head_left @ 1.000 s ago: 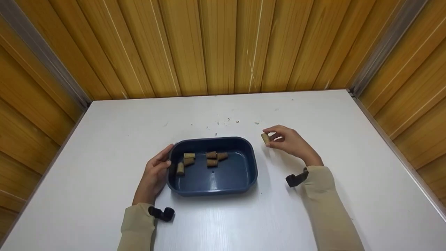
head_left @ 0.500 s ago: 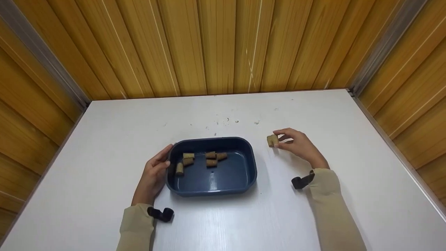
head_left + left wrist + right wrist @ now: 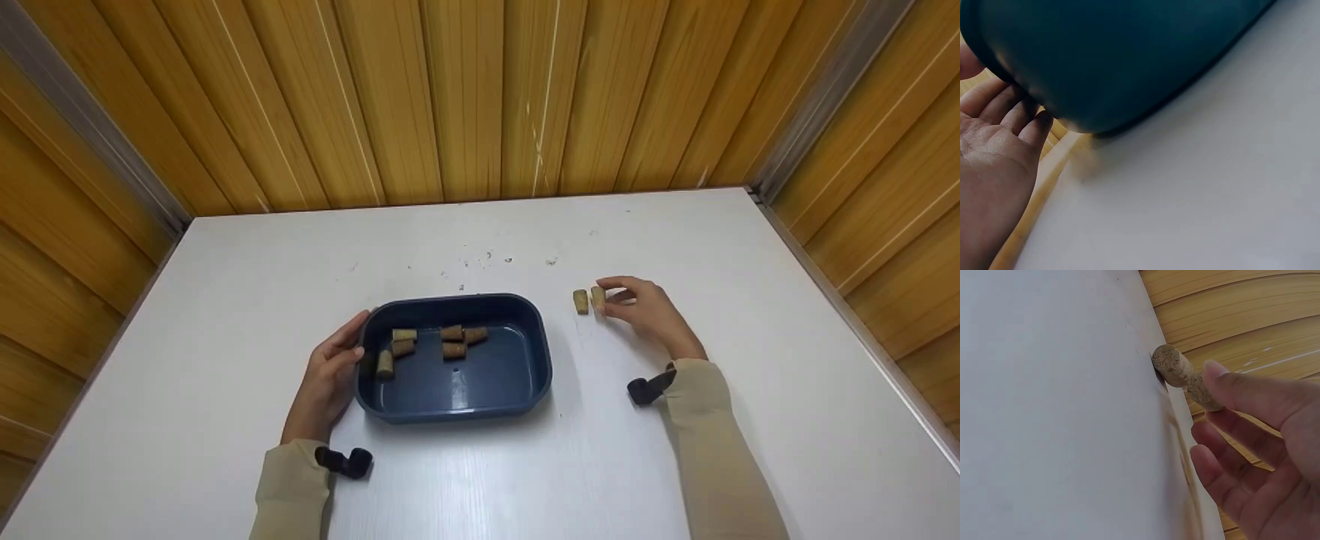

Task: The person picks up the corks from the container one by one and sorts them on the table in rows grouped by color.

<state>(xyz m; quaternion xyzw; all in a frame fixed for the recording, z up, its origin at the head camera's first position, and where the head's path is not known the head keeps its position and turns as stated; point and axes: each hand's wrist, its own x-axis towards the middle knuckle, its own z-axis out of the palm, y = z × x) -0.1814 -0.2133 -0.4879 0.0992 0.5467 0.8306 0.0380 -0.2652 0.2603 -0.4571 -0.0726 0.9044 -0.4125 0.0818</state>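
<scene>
My left hand (image 3: 330, 371) holds the left end of a dark blue plastic tub (image 3: 456, 415), thumb at the rim and fingers along the outer wall. In the left wrist view the tub's side hides some fingertips. Several tapered corks lie inside the tub, a brown cork (image 3: 453, 350) and a greenish-tan cork (image 3: 385, 364) among them. Right of the tub, my right hand (image 3: 645, 311) pinches a tan cork (image 3: 598, 295) between thumb and fingers. Just left of it another tan cork (image 3: 581, 301) rests on the table. In the right wrist view the held cork (image 3: 1201, 395) appears close against its neighbour (image 3: 1169, 364).
The white table (image 3: 187, 360) runs back to a wood-patterned panel wall (image 3: 465, 97), with similar panels at both sides. Small dark crumbs or marks (image 3: 508, 260) dot the table behind the tub.
My right hand has shifted slightly right. Only one cork showed at its fingertips at first; now two show, with a narrow gap between them. The left hand and tub have barely moved.
</scene>
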